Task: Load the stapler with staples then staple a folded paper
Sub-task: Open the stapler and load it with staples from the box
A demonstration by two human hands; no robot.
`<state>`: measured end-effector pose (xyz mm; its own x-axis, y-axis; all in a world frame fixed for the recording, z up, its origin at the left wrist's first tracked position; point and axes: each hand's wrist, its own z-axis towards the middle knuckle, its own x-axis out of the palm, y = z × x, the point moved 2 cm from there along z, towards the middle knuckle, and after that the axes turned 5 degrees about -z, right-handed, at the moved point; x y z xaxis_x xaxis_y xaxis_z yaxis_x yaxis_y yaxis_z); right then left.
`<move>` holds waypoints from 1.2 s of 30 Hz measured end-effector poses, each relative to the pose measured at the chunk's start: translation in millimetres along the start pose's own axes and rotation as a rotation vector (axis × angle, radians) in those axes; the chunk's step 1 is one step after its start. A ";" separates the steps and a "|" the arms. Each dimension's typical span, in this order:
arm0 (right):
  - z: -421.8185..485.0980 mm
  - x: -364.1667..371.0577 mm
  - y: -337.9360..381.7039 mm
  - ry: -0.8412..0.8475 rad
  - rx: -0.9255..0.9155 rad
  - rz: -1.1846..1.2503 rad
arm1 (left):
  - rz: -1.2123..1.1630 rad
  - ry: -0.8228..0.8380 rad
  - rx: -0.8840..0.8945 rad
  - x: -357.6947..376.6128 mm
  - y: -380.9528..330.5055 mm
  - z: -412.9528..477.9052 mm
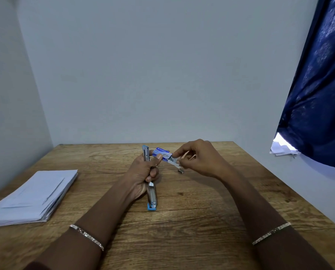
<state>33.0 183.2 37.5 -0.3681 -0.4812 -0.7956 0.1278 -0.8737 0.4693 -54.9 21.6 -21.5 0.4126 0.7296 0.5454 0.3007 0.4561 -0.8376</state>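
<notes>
A blue and silver stapler [151, 195] is swung fully open in a long line, one end resting on the wooden table [201, 221]. My left hand [143, 172] grips its middle and also pinches a small blue staple box [161, 152] between thumb and forefinger. My right hand [199, 158] pinches the white inner tray [173, 162] pulled out at the box's open end. A small strip of staples [180, 170] lies on the table just below the tray.
A stack of white folded papers [32, 199] lies at the table's left edge. A dark blue curtain [318, 94] hangs at the right, beyond the table. Plain walls stand behind and to the left.
</notes>
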 end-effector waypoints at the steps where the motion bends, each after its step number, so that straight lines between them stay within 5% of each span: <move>1: 0.0 -0.1 0.6 0.008 -0.003 -0.013 | 0.003 -0.001 -0.004 -0.2 0.0 -0.4; 18: -0.9 1.8 -3.7 0.018 -0.021 -0.041 | 0.012 -0.016 -0.058 -2.2 1.6 0.8; 21: 0.5 -3.5 -9.6 -0.099 0.015 0.117 | 0.011 -0.019 -0.068 -3.5 2.2 1.5; 27: -0.1 -10.7 -17.0 -0.235 0.273 0.828 | -0.073 -0.039 -0.070 -5.9 1.7 2.3; 32: -0.9 0.8 -10.2 0.043 0.248 0.845 | -0.136 -0.084 -0.042 -7.9 0.4 4.1; 36: 0.6 9.1 -4.1 0.036 0.226 0.877 | -0.144 -0.061 -0.040 -5.8 0.9 2.6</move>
<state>28.5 182.5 28.5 -0.1943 -0.9728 -0.1264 0.1637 -0.1592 0.9736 -59.2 19.1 -25.5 0.3099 0.6881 0.6561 0.3873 0.5389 -0.7481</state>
